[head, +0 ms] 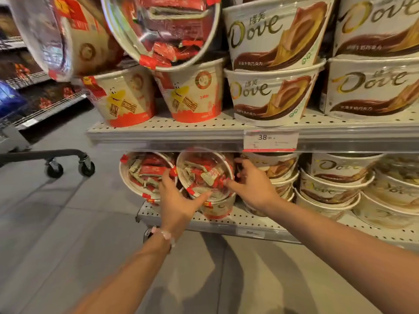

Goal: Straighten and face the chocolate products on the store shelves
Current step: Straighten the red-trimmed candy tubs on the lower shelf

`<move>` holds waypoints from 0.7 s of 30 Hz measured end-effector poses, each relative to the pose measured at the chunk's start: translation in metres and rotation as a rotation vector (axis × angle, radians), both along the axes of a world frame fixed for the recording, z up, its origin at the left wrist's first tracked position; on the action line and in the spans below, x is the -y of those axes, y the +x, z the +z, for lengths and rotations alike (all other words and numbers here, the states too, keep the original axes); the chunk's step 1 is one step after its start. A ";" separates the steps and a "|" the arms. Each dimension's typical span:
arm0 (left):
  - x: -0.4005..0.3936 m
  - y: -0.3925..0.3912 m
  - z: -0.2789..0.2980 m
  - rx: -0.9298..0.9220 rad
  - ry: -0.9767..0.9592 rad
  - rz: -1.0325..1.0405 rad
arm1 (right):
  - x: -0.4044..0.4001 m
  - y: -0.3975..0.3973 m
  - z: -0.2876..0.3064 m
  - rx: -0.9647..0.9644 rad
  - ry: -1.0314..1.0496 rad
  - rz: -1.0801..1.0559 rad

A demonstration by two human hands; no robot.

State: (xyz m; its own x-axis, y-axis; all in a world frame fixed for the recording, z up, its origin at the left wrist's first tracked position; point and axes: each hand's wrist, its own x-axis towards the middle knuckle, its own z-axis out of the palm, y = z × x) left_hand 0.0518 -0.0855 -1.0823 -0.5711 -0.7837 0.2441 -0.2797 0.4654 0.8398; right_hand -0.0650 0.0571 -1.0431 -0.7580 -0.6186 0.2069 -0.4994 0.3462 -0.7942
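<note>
On the lower shelf a red-and-white chocolate tub with a clear lid is tilted so its lid faces me. My left hand grips its lower left rim, thumb under the front edge. My right hand holds its right rim, fingers curled round the side. A second tub of the same kind leans beside it on the left. More red-and-white tubs stand on the upper shelf, two of them tipped over on top. Cream Dove tubs are stacked to the right on both shelves.
A price tag reading 38 hangs on the upper shelf edge. A trolley base with black castor wheels stands on the grey floor at the left. Further shelves of dark packets run along the far left.
</note>
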 end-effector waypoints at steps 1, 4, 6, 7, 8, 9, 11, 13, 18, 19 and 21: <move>0.006 0.001 -0.005 -0.023 0.046 0.002 | 0.008 0.001 -0.001 -0.023 0.021 -0.033; 0.029 0.018 -0.019 -0.084 -0.056 0.118 | 0.026 0.003 -0.006 -0.067 0.103 -0.137; 0.047 0.031 -0.021 -0.119 -0.107 0.223 | 0.031 0.003 -0.009 -0.111 0.155 -0.172; 0.057 0.035 -0.021 -0.133 -0.088 0.263 | 0.032 0.003 -0.011 -0.131 0.162 -0.180; 0.067 0.036 -0.022 -0.140 -0.067 0.297 | 0.033 0.003 -0.012 -0.142 0.159 -0.183; 0.078 0.036 -0.023 -0.134 -0.042 0.324 | 0.034 0.004 -0.013 -0.145 0.156 -0.186; 0.096 0.036 -0.027 -0.101 0.019 0.317 | 0.036 0.005 -0.016 -0.146 0.166 -0.200; 0.110 0.034 -0.032 -0.131 0.095 0.226 | 0.034 0.005 -0.017 -0.159 0.200 -0.211; 0.123 0.030 -0.025 -0.178 0.187 0.147 | 0.027 0.004 -0.012 -0.123 0.236 -0.188; 0.123 0.030 -0.023 -0.177 0.202 0.147 | 0.028 0.005 -0.012 -0.118 0.237 -0.180; 0.121 0.030 -0.021 -0.189 0.232 0.142 | 0.026 0.005 -0.011 -0.112 0.220 -0.162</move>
